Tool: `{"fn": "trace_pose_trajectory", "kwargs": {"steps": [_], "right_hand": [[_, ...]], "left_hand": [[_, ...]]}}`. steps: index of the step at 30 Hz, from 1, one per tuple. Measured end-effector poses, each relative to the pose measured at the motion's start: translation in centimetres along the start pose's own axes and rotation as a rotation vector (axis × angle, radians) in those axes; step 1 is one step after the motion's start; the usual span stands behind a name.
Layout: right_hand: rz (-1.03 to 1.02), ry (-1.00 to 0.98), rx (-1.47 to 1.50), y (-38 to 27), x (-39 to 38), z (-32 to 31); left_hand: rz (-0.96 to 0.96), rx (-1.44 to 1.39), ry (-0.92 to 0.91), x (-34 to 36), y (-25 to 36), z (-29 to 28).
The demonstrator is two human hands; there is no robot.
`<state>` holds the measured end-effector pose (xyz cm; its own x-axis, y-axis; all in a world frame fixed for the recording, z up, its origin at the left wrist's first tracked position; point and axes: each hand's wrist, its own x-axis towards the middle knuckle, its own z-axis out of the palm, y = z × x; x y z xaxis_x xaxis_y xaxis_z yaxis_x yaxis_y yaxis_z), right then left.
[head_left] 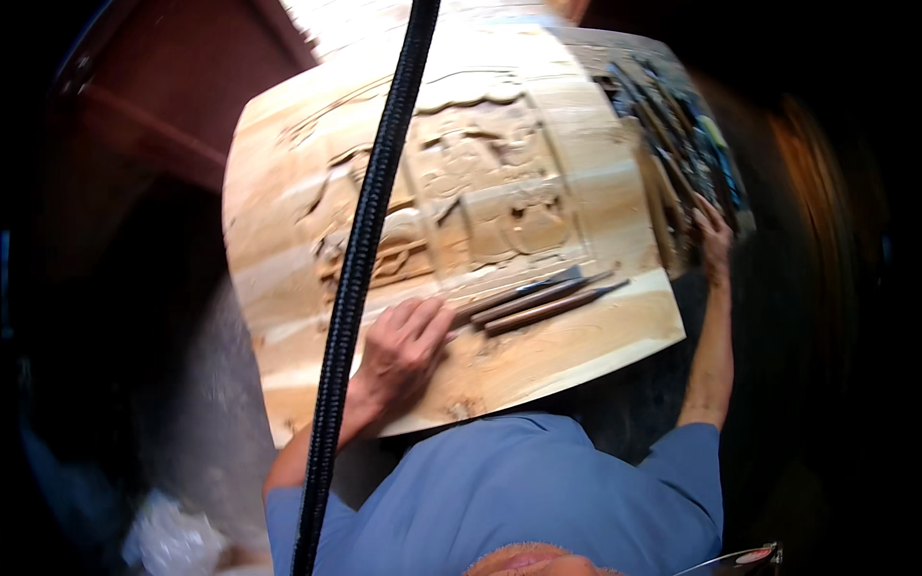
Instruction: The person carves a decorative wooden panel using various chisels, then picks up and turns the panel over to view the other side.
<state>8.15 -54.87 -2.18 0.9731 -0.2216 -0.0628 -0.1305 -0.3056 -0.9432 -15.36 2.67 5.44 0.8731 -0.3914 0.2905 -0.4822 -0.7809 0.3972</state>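
A pale wooden board (269, 230) with a carved relief panel (499, 211) lies before me, partly crossed by a black braided cable. My left hand (403, 341) is near its lower middle, fingers curled at the handle of a chisel (519, 293). Two more wooden-handled tools (543, 312) lie alongside that chisel on the board. On the right, my right hand (713, 235) reaches into a dense row of carving tools (672, 130), fingers bent at their lower ends; which piece it grips is too blurred to tell.
The black cable (370, 226) runs from top to bottom across the view. A dark red wooden piece (192, 96) stands at upper left. A crumpled clear plastic bag (173, 533) sits at lower left. Orange-brown upright shapes (812, 173) show dimly at far right.
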Motion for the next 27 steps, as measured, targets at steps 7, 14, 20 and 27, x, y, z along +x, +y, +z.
{"fn": "trace_pose_trajectory", "kwargs": {"steps": [7,14,20,27], "right_hand": [[-0.347,0.178,-0.537,2.2,1.9,0.0],[-0.357,0.364,-1.134,1.3,1.3,2.2],[-0.429,0.357,-1.213,-0.7,0.3,3.0],[-0.865,0.346,-0.978,-7.6,-7.0,8.4]], "left_hand": [[0.009,0.076,0.03,-0.6,-0.4,1.8],[0.024,0.169,0.038,-0.4,-0.8,3.0],[-0.007,0.128,0.062,-0.2,-0.7,3.1],[-0.011,0.108,0.056,-0.3,-0.4,3.1]]}}
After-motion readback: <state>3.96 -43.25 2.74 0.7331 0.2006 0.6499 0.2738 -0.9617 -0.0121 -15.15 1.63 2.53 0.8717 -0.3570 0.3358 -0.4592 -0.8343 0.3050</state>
